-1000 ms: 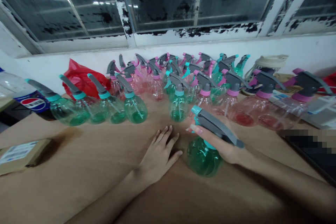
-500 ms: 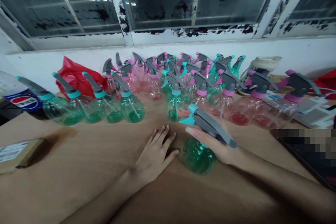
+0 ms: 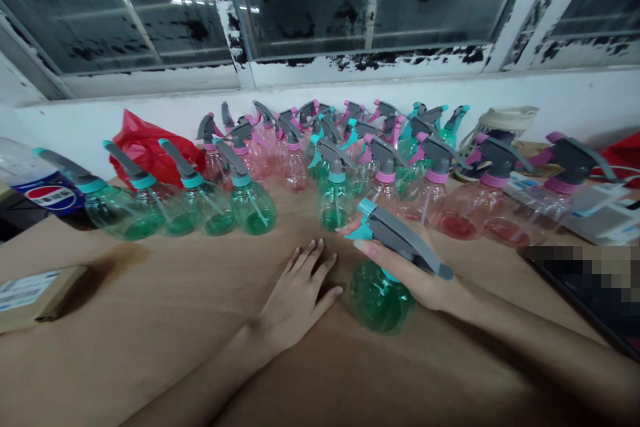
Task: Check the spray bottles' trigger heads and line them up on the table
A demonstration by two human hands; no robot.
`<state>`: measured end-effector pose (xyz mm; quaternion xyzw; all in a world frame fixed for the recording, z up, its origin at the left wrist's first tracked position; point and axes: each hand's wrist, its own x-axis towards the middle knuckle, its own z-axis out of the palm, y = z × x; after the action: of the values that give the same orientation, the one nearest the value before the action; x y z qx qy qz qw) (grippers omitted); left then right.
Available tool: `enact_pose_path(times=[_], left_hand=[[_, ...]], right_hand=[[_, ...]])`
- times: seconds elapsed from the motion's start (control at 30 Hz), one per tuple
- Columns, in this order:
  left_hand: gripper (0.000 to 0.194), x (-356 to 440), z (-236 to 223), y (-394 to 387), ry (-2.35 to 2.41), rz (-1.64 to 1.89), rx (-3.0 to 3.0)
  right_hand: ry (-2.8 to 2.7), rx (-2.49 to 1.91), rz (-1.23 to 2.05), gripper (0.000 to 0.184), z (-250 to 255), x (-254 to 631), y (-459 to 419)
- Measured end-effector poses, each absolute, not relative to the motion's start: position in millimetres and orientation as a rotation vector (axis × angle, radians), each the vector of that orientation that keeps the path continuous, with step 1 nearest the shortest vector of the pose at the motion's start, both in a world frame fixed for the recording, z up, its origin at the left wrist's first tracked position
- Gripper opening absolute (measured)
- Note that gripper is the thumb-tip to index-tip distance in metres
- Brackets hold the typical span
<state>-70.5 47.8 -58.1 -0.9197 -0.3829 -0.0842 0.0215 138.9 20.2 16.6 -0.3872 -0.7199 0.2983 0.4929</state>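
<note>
My right hand (image 3: 415,277) is closed around the neck of a green spray bottle (image 3: 381,300) with a grey and turquoise spray head. Its nozzle points left and away from me, and the round body appears to rest on the table (image 3: 200,320). My left hand (image 3: 297,293) lies flat on the wood to the left of that bottle, fingers spread, holding nothing. Just beyond my hands stands another green spray bottle (image 3: 336,203). A row of green spray bottles (image 3: 254,210) is at the left, and pink spray bottles (image 3: 460,213) stand at the right.
More pink and green bottles crowd the back along the white wall (image 3: 165,97). A red plastic bag (image 3: 150,153) and a Pepsi bottle (image 3: 53,197) are at the left, above a small cardboard package (image 3: 43,297). At the right edge lies a dark flat object (image 3: 575,300), partly pixelated.
My index finger was drawn in at the trigger a second ago; now the turquoise trigger shows further out. The view has shifted slightly. My left hand stays flat on the table.
</note>
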Motion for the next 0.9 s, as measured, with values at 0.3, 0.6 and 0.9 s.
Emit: enact_pose_path(times=[0.3, 0.6, 0.9], left_hand=[[0.051, -70.2, -58.5, 47.5, -1.174, -0.248, -2.840], [0.052, -69.8, -59.2, 47.5, -1.178, -0.268, -2.834], [0.052, -70.1, -58.7, 48.0, -1.190, -0.238, -2.838]], right_hand=[[-1.787, -0.913, 0.689, 0.017, 14.2, 143.0, 23.4], [-1.672, -0.942, 0.798, 0.046, 17.2, 140.2, 17.3], [-1.724, -0.982, 0.701, 0.017, 12.8, 139.5, 19.3]])
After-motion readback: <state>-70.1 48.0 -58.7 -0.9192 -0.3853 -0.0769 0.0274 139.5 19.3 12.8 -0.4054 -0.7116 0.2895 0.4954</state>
